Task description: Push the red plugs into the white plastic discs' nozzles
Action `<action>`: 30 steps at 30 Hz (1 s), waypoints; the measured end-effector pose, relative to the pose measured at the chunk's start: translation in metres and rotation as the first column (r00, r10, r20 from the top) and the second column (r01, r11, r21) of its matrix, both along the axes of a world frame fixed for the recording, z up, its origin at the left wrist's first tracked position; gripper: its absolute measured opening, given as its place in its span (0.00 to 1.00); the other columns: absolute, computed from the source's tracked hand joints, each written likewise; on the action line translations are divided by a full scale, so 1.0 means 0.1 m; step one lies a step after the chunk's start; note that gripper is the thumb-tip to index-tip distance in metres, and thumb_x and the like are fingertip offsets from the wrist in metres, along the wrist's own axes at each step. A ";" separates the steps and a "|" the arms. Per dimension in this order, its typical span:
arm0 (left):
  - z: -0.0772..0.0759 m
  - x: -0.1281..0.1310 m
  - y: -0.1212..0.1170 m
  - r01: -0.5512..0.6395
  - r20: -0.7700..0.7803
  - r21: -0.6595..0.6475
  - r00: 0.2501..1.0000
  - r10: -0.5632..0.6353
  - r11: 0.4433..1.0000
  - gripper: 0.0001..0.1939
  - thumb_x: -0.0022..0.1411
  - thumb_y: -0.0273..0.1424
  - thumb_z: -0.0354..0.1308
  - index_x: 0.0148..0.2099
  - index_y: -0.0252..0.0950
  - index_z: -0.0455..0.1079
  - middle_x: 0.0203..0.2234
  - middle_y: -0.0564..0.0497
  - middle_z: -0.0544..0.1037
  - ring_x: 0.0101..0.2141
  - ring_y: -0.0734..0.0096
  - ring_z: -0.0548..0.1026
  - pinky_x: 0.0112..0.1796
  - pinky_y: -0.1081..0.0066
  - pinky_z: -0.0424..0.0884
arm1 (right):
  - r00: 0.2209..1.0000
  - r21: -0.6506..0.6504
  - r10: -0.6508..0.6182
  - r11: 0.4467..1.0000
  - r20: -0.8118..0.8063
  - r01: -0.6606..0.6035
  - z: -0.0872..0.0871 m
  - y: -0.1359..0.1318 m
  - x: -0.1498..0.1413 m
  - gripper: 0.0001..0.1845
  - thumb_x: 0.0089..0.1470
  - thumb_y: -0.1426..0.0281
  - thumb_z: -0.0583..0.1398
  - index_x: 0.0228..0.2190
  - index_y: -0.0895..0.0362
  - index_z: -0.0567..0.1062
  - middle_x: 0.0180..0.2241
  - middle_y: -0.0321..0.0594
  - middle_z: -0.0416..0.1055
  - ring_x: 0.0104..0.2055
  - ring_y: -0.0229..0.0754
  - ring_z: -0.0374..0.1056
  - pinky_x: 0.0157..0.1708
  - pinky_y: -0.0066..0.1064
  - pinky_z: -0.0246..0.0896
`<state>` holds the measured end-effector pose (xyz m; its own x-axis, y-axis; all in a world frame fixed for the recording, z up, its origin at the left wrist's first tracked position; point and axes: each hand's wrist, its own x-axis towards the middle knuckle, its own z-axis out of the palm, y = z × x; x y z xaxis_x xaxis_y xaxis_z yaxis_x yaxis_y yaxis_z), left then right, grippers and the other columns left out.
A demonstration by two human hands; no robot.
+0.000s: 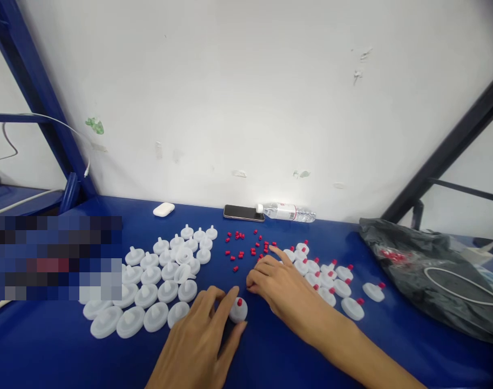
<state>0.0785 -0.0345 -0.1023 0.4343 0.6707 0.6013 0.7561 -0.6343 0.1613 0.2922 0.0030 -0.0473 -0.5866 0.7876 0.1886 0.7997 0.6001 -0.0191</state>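
My left hand (201, 329) is closed, its thumb and index finger around a round white plastic lid (238, 312) whose spout carries a small red cap (239, 302). Just to the right, my right hand (281, 281) has most of its fingers curled in and one outer finger stretched out. Its fingertips are hidden, so what they hold, if anything, does not show. Beyond it, loose red caps (241, 254) lie scattered on the blue table. Left of my hands stand many bare white spouted lids (146, 295). Red-tipped lids (342, 288) are grouped on the right, partly behind my right forearm.
At the back by the wall lie a white earbud case (164, 209), a phone (243, 213) and a clear water bottle (290, 211). A dark plastic bag (424, 286) with red caps inside and a white cable lies right. Blue frame posts (44, 92) border the table (286, 362).
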 end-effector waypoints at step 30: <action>0.02 -0.24 -0.11 -0.060 -0.091 -0.009 0.994 0.059 0.998 0.14 0.69 0.27 0.51 0.55 0.42 0.69 0.45 0.47 0.82 0.40 0.60 0.85 0.27 0.71 0.82 | 0.789 -0.132 -0.085 0.991 -0.609 0.006 0.32 -0.48 0.03 0.06 0.62 0.71 0.66 0.41 0.49 0.80 0.38 0.28 0.82 0.39 0.36 0.77 0.43 0.25 0.68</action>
<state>0.0541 -0.0450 -0.1007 0.4459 0.7035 0.5534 0.8042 -0.5864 0.0974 0.2950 -0.0452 -0.0155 -0.3422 0.8497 0.4012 0.6222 0.5248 -0.5809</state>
